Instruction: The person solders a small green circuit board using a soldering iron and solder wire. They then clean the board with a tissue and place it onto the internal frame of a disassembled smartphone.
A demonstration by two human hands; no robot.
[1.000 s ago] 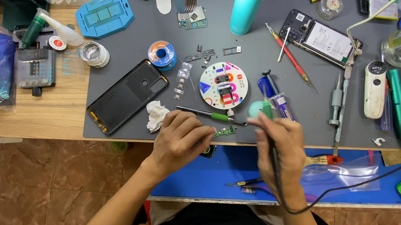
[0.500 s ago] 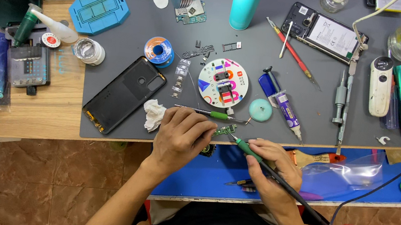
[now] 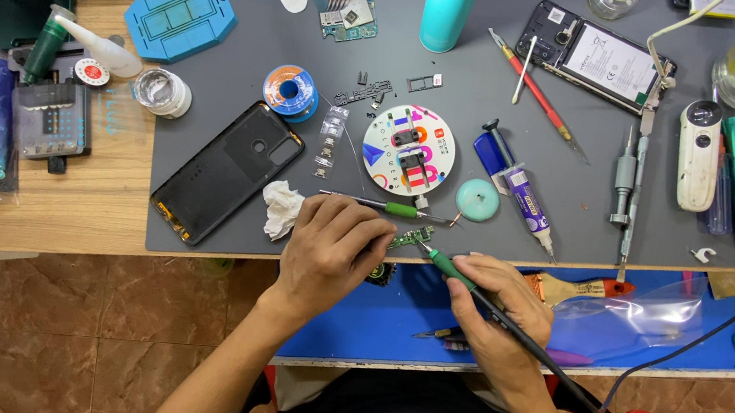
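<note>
Grey mat (image 3: 486, 137) w/ phone back cover (image 3: 228, 172) already off. My left hand (image 3: 330, 248) pinches the small green board (image 3: 410, 236) at mat's front edge; right hand (image 3: 494, 309) grips soldering iron (image 3: 448, 266), tip on board. Soldering underway, reassembly left, I'd say.

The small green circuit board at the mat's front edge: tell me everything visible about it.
The small green circuit board is a narrow strip with tiny components, lying tilted at the grey mat's front edge. The left hand pins its left end; the soldering iron in the right hand has its tip at the board's right end.
</note>
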